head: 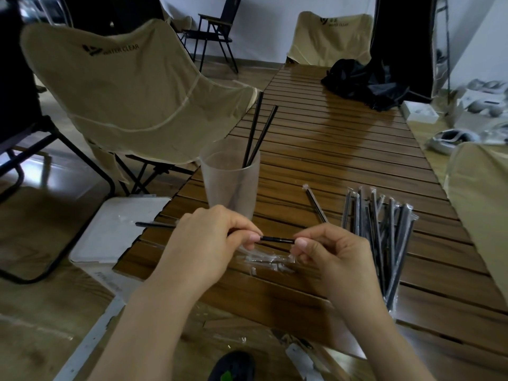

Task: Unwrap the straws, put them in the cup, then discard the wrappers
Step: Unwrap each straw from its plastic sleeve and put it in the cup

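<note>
Both the left hand (203, 240) and right hand (330, 257) pinch one black straw (276, 239) between their fingers above the surface (343, 149), the cup (230, 182) just beyond them, wrapped straws (382, 232) to the right.

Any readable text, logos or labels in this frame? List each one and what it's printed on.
"WATER CLEAR", beside a dark logo mark: on the back of the near beige camping chair.
"WATER CLEAR", fainter, with small characters above it too blurred to read: on the far beige camping chair at the table's far end.
Faint print on the side of the white box left of the table: too blurred to read.
</note>
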`<action>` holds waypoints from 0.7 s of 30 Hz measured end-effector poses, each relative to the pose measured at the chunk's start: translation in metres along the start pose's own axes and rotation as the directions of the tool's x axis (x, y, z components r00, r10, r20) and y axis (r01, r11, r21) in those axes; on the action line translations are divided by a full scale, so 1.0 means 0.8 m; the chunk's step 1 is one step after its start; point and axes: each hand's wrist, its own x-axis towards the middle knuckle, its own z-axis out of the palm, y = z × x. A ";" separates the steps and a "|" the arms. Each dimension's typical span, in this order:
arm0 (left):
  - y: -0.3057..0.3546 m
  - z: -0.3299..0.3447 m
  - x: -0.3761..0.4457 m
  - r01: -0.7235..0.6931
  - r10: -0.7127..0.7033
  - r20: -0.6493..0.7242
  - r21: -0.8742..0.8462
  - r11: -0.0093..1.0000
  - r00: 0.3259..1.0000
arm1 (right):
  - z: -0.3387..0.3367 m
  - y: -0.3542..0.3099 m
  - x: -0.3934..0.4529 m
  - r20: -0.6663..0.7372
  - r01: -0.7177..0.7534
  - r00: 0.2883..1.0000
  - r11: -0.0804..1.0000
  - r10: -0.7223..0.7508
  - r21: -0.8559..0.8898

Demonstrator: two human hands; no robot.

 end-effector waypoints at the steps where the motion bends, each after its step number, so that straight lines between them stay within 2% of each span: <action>1: -0.001 0.000 0.000 -0.001 0.001 0.002 0.000 1.000 1.000 | -0.001 0.000 0.000 0.001 -0.003 1.000 1.000 0.003 0.003; 7: -0.014 -0.004 0.003 0.016 -0.016 -0.029 -0.011 1.000 0.999 | -0.014 -0.002 0.005 -0.049 -0.048 0.997 0.996 0.052 0.078; 11: -0.016 -0.002 0.003 0.006 -0.007 -0.057 -0.024 1.000 0.998 | -0.016 0.000 0.007 -0.064 -0.098 0.991 0.974 0.113 0.206; 17: -0.008 0.002 0.005 -0.051 0.046 -0.066 -0.082 0.995 0.997 | -0.003 -0.003 0.002 0.050 -0.204 0.977 0.830 0.209 0.519; 19: -0.005 0.004 0.005 -0.069 0.064 -0.056 -0.091 0.993 0.996 | 0.001 -0.006 0.000 0.076 -0.222 0.973 0.783 0.219 0.581; 21: -0.006 0.004 0.006 -0.075 0.070 -0.058 -0.086 0.993 0.996 | 0.002 -0.007 -0.001 0.058 -0.203 0.976 0.782 0.210 0.589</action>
